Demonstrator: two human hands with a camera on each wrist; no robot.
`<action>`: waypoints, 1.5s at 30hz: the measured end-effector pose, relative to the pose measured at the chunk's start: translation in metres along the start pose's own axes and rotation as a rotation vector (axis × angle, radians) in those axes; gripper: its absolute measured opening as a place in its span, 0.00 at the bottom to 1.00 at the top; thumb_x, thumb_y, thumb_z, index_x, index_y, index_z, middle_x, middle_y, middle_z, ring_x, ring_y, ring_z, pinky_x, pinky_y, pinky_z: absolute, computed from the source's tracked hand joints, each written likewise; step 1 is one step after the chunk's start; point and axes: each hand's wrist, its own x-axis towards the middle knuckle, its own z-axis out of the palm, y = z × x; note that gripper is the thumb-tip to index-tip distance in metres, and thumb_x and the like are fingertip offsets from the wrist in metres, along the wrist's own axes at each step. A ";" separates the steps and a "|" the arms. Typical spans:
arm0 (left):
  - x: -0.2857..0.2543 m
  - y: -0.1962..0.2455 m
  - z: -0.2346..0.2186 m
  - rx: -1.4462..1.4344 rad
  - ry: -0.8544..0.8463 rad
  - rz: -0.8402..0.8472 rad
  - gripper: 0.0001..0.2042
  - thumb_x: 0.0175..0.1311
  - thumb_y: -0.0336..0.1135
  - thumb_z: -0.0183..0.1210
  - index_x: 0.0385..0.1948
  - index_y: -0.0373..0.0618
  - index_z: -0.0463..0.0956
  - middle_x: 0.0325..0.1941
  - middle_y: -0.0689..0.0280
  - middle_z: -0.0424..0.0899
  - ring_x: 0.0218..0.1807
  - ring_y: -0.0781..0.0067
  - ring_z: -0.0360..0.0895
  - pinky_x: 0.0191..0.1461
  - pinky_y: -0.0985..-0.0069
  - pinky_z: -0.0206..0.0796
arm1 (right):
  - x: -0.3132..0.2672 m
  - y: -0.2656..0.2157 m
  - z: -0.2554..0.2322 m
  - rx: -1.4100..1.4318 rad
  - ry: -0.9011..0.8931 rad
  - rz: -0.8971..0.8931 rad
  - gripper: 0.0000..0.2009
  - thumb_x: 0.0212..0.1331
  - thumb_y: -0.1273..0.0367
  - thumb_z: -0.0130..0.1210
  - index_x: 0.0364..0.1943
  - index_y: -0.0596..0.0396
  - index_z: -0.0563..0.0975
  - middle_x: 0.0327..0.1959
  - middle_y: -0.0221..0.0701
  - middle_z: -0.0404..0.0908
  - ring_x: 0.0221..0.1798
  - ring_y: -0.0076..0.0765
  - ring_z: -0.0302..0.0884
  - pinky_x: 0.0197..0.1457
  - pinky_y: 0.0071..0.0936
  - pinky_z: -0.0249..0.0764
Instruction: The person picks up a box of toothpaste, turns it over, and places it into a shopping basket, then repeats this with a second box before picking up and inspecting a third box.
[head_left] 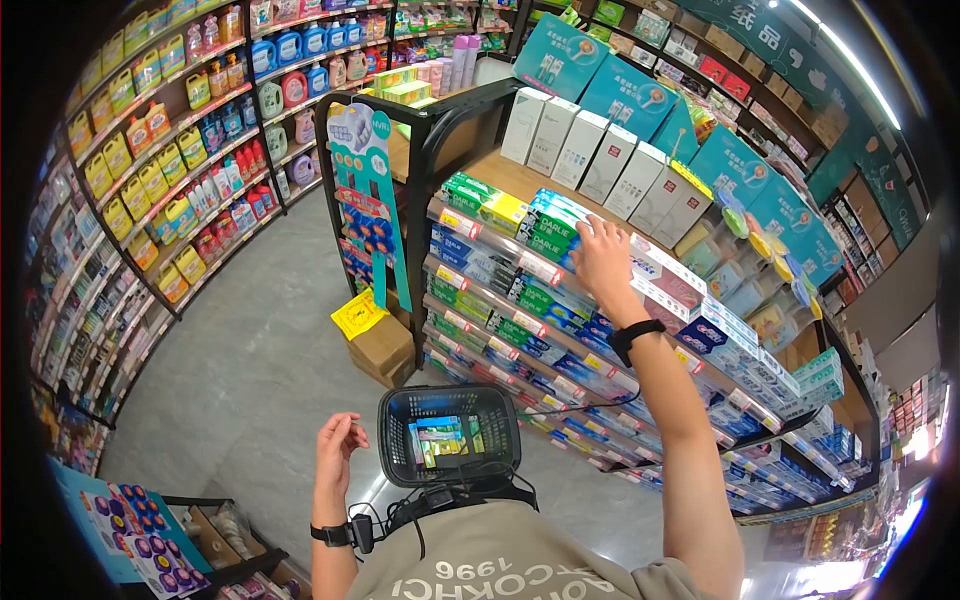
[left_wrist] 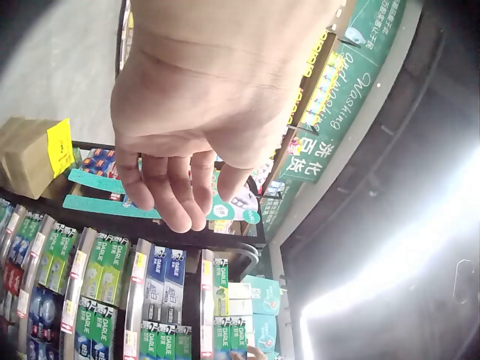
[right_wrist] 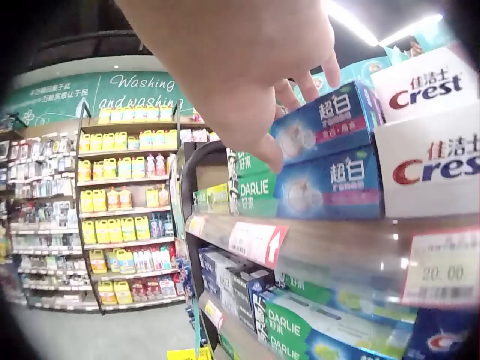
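My right hand reaches over the top shelf of toothpaste. In the right wrist view its thumb lies against the front of a blue-and-green toothpaste box, with the fingers over the box's top and far side, partly hidden. A matching box sits directly underneath, and white Crest boxes stand to the right. My left hand hangs beside the black basket, its fingers loosely bent and nothing in them. Several small green, blue and yellow boxes lie in the basket.
White upright cartons line the display top behind the toothpaste. Clear price-label strips edge the shelves. A brown carton with a yellow bag stands on the floor by the shelf end. Detergent shelves curve along the left.
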 end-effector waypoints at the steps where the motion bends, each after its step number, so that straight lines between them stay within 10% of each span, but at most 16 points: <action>1: -0.001 0.000 -0.001 -0.005 0.002 -0.002 0.13 0.77 0.44 0.56 0.46 0.43 0.79 0.29 0.67 0.82 0.31 0.76 0.79 0.40 0.77 0.71 | -0.003 -0.004 0.001 -0.015 -0.008 0.012 0.24 0.50 0.67 0.68 0.54 0.53 0.78 0.60 0.36 0.78 0.62 0.43 0.75 0.67 0.48 0.67; 15: -0.018 0.001 -0.017 0.056 0.033 0.025 0.09 0.68 0.29 0.65 0.47 0.41 0.80 0.31 0.67 0.83 0.32 0.77 0.80 0.42 0.77 0.74 | -0.032 -0.059 -0.034 0.194 0.052 -0.042 0.35 0.47 0.73 0.71 0.65 0.51 0.74 0.49 0.38 0.76 0.51 0.47 0.79 0.48 0.38 0.80; 27: -0.058 0.073 0.091 0.917 -0.231 0.628 0.32 0.43 0.34 0.81 0.55 0.43 0.80 0.57 0.59 0.84 0.54 0.54 0.84 0.59 0.64 0.75 | -0.175 -0.164 -0.146 1.099 -0.795 -0.010 0.36 0.55 0.60 0.71 0.70 0.53 0.73 0.56 0.48 0.83 0.57 0.56 0.81 0.61 0.44 0.77; 32: -0.052 0.059 0.106 0.861 -0.548 0.613 0.31 0.42 0.36 0.82 0.54 0.43 0.82 0.57 0.58 0.85 0.55 0.52 0.84 0.60 0.64 0.77 | -0.205 -0.171 -0.143 1.445 -0.898 0.027 0.39 0.53 0.62 0.76 0.71 0.56 0.72 0.64 0.45 0.82 0.53 0.43 0.86 0.56 0.34 0.79; 35: -0.052 0.056 0.100 0.825 -0.610 0.565 0.27 0.43 0.35 0.81 0.49 0.42 0.84 0.52 0.57 0.86 0.52 0.54 0.85 0.56 0.65 0.78 | -0.208 -0.159 -0.149 1.764 -1.127 0.366 0.38 0.55 0.60 0.75 0.70 0.58 0.73 0.69 0.42 0.78 0.61 0.42 0.83 0.63 0.35 0.76; 41: -0.056 0.059 0.091 0.686 -0.424 0.547 0.29 0.41 0.34 0.83 0.49 0.41 0.84 0.47 0.60 0.88 0.48 0.65 0.87 0.50 0.70 0.80 | -0.223 -0.131 -0.147 2.090 -0.758 0.100 0.36 0.59 0.59 0.73 0.70 0.61 0.73 0.75 0.44 0.70 0.77 0.45 0.66 0.78 0.44 0.64; 45: -0.061 0.045 0.083 0.436 -0.297 0.381 0.39 0.38 0.32 0.85 0.59 0.40 0.79 0.46 0.62 0.87 0.47 0.75 0.86 0.48 0.76 0.81 | -0.225 -0.144 -0.168 2.339 -0.747 0.465 0.49 0.49 0.67 0.79 0.77 0.56 0.63 0.77 0.47 0.66 0.78 0.46 0.65 0.78 0.45 0.64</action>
